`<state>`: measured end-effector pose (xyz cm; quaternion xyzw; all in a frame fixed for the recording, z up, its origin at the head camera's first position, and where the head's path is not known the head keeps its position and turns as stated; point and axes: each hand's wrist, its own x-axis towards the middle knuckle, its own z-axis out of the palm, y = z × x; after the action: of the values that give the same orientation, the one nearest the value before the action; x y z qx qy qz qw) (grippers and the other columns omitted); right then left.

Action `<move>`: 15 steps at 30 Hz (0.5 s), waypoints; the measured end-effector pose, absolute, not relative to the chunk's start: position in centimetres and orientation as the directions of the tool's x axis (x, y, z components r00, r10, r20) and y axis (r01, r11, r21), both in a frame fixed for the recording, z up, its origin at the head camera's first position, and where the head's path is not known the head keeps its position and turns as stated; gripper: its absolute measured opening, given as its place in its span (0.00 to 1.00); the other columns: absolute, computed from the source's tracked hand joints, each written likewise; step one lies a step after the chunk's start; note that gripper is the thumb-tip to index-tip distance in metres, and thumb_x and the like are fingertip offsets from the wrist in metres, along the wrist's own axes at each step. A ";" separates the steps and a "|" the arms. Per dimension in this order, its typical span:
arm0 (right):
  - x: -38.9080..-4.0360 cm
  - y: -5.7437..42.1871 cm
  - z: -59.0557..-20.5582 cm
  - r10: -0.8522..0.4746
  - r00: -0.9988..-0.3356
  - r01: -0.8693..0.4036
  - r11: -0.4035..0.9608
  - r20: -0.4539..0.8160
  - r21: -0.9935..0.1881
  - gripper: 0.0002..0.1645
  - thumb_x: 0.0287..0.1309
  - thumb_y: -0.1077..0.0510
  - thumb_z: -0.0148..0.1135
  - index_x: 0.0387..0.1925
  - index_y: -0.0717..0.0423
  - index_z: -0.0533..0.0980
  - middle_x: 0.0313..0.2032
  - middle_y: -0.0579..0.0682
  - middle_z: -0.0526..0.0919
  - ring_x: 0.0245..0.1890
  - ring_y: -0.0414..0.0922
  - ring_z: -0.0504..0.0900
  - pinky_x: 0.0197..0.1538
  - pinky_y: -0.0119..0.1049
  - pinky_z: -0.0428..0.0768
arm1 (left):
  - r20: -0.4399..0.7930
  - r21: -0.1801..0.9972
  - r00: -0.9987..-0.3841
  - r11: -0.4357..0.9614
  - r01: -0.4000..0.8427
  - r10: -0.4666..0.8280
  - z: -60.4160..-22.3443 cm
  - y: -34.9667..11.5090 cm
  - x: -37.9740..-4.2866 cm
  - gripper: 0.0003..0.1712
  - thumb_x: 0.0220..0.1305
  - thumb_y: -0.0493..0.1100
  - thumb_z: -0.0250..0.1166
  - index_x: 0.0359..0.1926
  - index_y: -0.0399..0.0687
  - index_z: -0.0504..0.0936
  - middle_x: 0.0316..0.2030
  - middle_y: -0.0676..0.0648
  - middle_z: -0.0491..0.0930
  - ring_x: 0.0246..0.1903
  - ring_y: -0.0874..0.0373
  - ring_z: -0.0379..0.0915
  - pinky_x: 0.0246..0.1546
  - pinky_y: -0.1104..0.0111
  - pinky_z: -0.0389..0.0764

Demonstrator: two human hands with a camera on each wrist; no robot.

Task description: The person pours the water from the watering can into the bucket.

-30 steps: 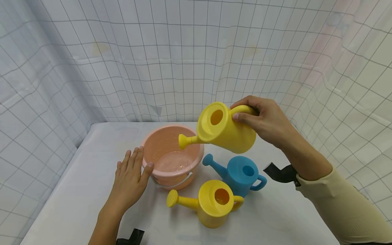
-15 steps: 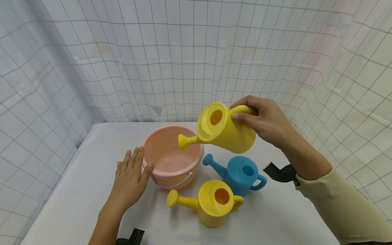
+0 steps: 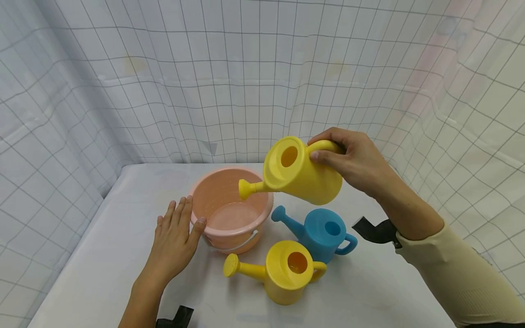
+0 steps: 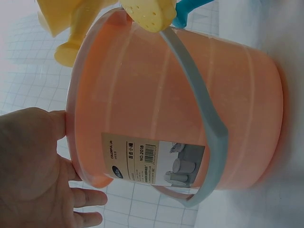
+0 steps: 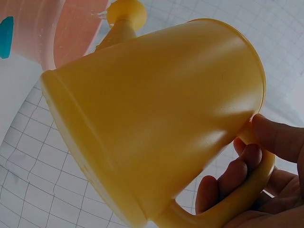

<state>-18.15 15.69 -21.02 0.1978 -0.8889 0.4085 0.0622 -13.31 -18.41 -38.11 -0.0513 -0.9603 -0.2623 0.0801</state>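
My right hand grips the handle of a yellow watering can, which is tilted with its spout reaching over a peach-pink bucket. In the right wrist view, my fingers curl through the handle, and thin streaks of water leave the spout's head. Beside the bucket, my left hand has its fingers extended. The left wrist view shows its thumb and a fingertip at the bucket's rim. The bucket's light-grey handle hangs down in front of a paper label.
Near the bucket's right side stands a blue watering can. A second yellow watering can, holding some liquid, stands in front of it. All rest on a white-covered table. White grid-patterned curtains enclose the back and sides.
Both hands stay nearly in place, and the held watering can keeps its tilt with only a slight shift. The splashing seen inside the bucket a second ago looks calmer.
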 end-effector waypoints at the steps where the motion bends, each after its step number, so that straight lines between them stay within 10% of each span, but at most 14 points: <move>1: -18.1 15.7 -21.0 -0.301 -0.914 -0.402 0.588 0.272 -0.701 0.16 0.62 0.49 0.59 0.48 0.52 0.77 0.43 0.50 0.81 0.38 0.46 0.77 0.42 0.28 0.79 | 0.182 0.495 -0.982 0.858 0.141 0.057 -38.1 -18.4 -13.3 0.41 0.72 0.63 0.38 0.75 0.48 0.39 0.73 0.35 0.43 0.74 0.38 0.29 0.66 0.35 0.34; 15: -18.2 15.6 -21.0 -0.306 -0.911 -0.410 0.581 0.278 -0.703 0.16 0.62 0.49 0.59 0.48 0.52 0.77 0.43 0.50 0.81 0.38 0.46 0.77 0.41 0.27 0.80 | 0.191 0.496 -0.980 0.856 0.143 0.053 -38.2 -18.4 -13.4 0.41 0.71 0.63 0.39 0.75 0.48 0.40 0.73 0.35 0.44 0.74 0.37 0.29 0.66 0.35 0.34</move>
<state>-18.16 15.63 -20.97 0.2017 -0.8868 0.4110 0.0631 -13.36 -18.36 -38.16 -0.0509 -0.9597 -0.2630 0.0854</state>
